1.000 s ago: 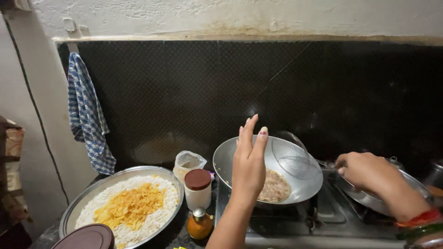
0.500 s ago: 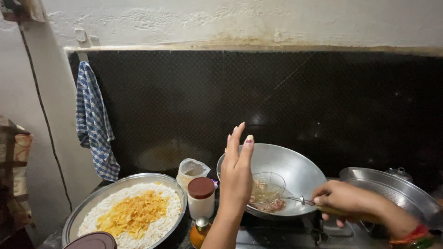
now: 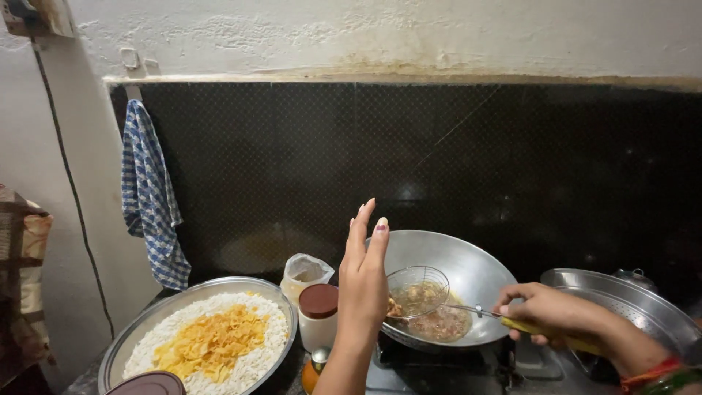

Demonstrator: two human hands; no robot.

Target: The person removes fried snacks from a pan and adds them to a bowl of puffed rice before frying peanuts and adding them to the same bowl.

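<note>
Steel wok [image 3: 468, 271] on the stove, our right hand [image 3: 545, 314] gripping a wire skimmer [image 3: 417, 291] over the wok's food, our left hand [image 3: 363, 274] raised flat, empty, at the wok's left edge, rice tray [image 3: 139, 329] further left.

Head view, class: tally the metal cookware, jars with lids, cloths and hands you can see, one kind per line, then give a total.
Metal cookware: 4, namely wok, strainer, tray, colander
Lidded jars: 2, namely white jar, dark lid
Cloths: 1, checked towel
Hands: 2, left hand, right hand
Total: 9
</note>
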